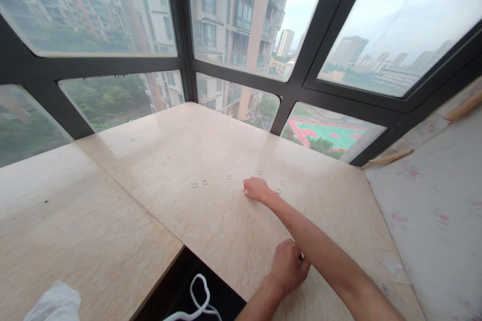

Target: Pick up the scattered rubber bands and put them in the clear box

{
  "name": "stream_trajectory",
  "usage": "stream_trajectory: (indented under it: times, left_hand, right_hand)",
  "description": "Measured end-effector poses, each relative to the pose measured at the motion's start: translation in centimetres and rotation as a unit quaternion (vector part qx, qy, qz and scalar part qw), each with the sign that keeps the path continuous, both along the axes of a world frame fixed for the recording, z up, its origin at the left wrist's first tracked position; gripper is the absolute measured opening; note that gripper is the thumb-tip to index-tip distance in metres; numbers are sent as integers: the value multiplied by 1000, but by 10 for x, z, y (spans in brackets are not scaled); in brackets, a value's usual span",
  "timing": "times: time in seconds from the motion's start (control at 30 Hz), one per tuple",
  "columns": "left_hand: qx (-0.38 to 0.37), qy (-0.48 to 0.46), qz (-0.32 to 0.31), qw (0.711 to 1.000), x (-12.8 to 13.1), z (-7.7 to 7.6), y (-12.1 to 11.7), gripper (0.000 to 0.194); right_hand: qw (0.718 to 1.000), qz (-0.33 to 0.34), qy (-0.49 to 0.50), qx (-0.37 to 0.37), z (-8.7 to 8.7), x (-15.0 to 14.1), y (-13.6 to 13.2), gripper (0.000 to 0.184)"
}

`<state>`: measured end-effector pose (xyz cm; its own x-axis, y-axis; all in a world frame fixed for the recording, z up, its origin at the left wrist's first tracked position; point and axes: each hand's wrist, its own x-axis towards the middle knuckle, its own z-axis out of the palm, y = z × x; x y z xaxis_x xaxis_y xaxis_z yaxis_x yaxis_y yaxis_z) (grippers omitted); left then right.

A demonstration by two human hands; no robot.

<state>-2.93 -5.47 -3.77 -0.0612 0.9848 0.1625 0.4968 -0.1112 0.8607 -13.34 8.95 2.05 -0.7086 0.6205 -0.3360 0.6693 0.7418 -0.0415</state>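
Note:
My right hand (256, 189) reaches forward, its fingers pinched together and touching the marble-patterned ledge. What lies between the fingertips, if anything, is hidden. Nearer to me, my left hand (289, 266) is curled closed beside my right forearm, and I cannot make out what it holds. Several small thin rings lie flat around my right hand. To its left are one ring (195, 185), another ring (205, 182) and a closer ring (229, 177). Behind it sits a ring (260, 172), and right of the wrist are a ring (282, 183) and a ring (278, 191).
The marble-patterned ledge (161, 170) runs up to dark window frames (241, 75). A dark opening (165, 281) at the front holds a white cable (201, 296). White crumpled tissue (56, 303) lies at the lower left. Floral wallpaper (433, 210) borders the right side.

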Motion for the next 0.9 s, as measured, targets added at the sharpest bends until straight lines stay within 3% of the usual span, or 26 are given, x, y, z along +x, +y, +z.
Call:
stream_trajectory:
  times: [0.23,0.4,0.6,0.77,0.9]
  left_hand:
    - [28,-45,-14,998,-1,2,0,13]
    - [36,-45,-5,998,1,-2,2,17]
    - [27,-6,-35,999,1,1,1,18]
    - [26,20,-54,998,-1,2,1,16]
    - [26,40,-67,997,-2,1,2,17]
  right_hand:
    - [994,-59,75,-52,3,55,-11,14]
    - [953,-150,247,-91,2,114,-26,1]
    - [849,-285,425,-132,1,189,-68,21]
    - [687,-391,586,-176,-1,250,-104,29]
    - [653,-465,579,-151,-11,293,-132,35]
